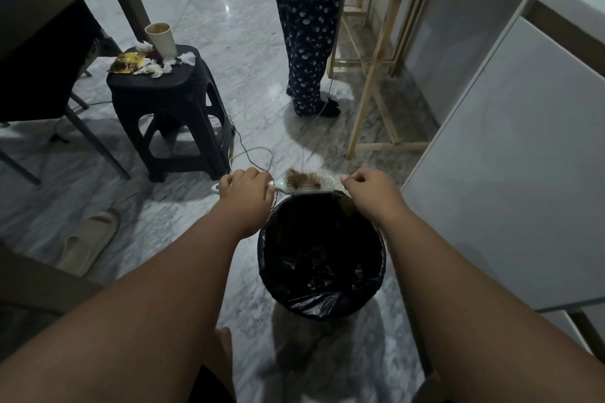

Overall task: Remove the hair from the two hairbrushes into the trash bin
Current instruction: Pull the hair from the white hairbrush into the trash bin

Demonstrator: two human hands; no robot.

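Observation:
A pale green hairbrush is held level over the far rim of the trash bin, bristles up, with brown hair matted in the bristles near the handle. My left hand grips the handle. My right hand is at the tip of the brush head with its fingers curled. A brown tuft of hair hangs from under it above the bin. The bin is lined with a black bag and holds dark clumps. Only one brush is in view.
A black plastic stool at the left carries a paper cup and crumpled tissues. A person in dotted trousers stands beyond, beside a wooden table. A white cabinet flanks the right; a slipper and cables lie on the floor.

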